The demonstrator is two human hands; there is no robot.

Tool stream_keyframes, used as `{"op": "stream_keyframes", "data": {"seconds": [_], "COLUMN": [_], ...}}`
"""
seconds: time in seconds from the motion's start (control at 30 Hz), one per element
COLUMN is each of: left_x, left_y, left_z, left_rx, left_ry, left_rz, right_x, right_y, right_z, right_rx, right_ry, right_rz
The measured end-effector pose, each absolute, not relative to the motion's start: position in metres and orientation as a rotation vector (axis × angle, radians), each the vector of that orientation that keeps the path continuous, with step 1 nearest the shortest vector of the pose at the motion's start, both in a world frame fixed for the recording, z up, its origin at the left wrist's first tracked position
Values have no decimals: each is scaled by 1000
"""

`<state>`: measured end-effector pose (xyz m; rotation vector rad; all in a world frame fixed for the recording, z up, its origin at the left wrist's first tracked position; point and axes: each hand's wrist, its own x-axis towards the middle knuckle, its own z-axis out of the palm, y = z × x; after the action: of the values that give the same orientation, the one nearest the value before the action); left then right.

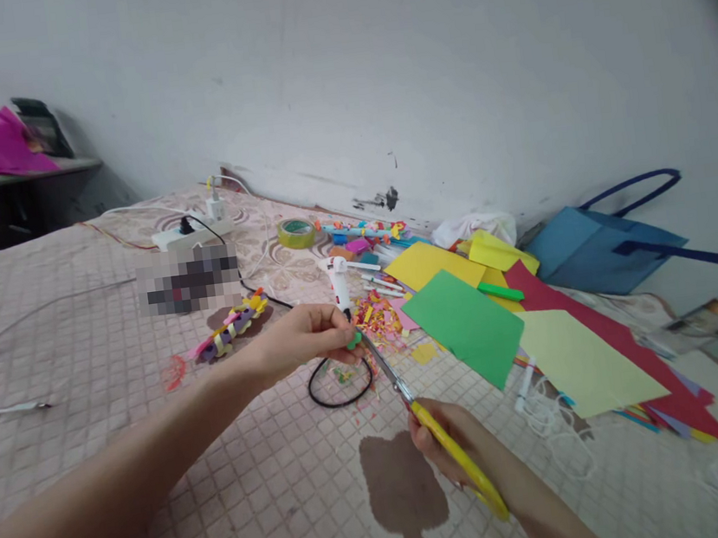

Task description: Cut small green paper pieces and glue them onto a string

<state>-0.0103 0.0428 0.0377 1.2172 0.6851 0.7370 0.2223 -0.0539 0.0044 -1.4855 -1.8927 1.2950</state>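
Note:
My left hand (312,338) pinches a small piece of green paper (355,340) between thumb and fingers. Wrapped round the yellow handles of a pair of scissors (454,449) is my right hand (459,440). The blades point up and left, and their tips reach the green piece; whether they touch it I cannot tell. Just beyond my left fingertips stands a white hot glue gun (338,285) with a black cord. Tiny paper scraps (381,317) in pink, yellow and orange lie right beside it.
Coloured sheets, with a green sheet (464,326) on top, spread to the right near a blue bag (598,244). A decorated purple stick (228,329) lies left of my left hand. Behind are a tape roll (296,233) and a power strip (192,230) with cords.

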Motion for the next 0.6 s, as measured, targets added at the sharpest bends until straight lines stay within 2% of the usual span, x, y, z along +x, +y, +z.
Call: {"op": "stream_keyframes", "data": {"seconds": [0.33, 0.6], "left_x": [-9, -10], "left_y": [43, 43], "left_z": [37, 36], "left_rx": [1213, 1216], "left_ry": [698, 692], "left_rz": [751, 742], "right_x": [215, 221], "right_y": [-57, -60], "right_z": [15, 4], "right_rx": [-1540, -1402], "right_ry": [-1871, -1894], "right_rz": [1221, 1082]}}
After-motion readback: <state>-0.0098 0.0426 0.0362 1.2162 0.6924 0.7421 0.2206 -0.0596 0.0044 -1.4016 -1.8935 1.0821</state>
